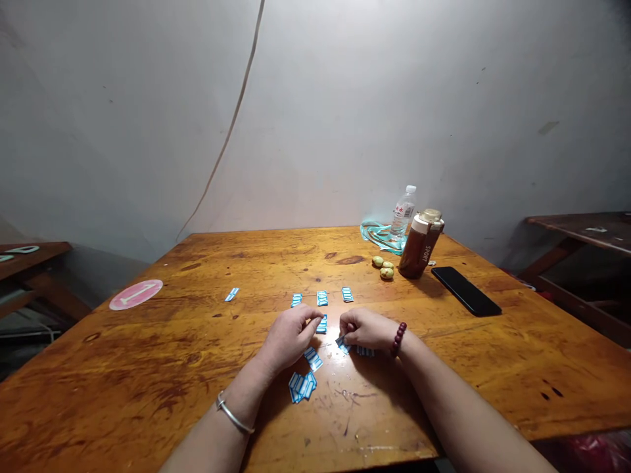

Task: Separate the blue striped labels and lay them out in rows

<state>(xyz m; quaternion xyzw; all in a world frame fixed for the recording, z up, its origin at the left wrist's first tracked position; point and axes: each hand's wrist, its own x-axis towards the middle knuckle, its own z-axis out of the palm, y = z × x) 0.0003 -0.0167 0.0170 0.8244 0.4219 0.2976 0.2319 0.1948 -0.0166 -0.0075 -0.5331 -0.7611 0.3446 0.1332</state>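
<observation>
Small blue-and-white cards lie in front of me. My right hand (pixel 362 328), with a dark red bead bracelet, pinches a small card (pixel 344 346) tilted near the table. More cards (pixel 365 351) lie partly hidden under that hand. My left hand (pixel 290 335), wearing a silver bangle, has thumb and index tips close together beside a card stack (pixel 322 324); whether anything is between them is hidden. Farther off sit three stacks: left (pixel 296 300), middle (pixel 322 298) and right (pixel 348 294). Nearer me are a fanned group (pixel 313 359) and a loose pile (pixel 302 387).
A few cards (pixel 231 294) and a pink round sign (pixel 136 295) lie at left on the wooden table (pixel 197 368). To the right stand a brown sport bottle (pixel 421 244) and water bottle (pixel 403 215), near three small greenish fruits (pixel 386 273), a teal strap (pixel 377 233) and a phone (pixel 466 290).
</observation>
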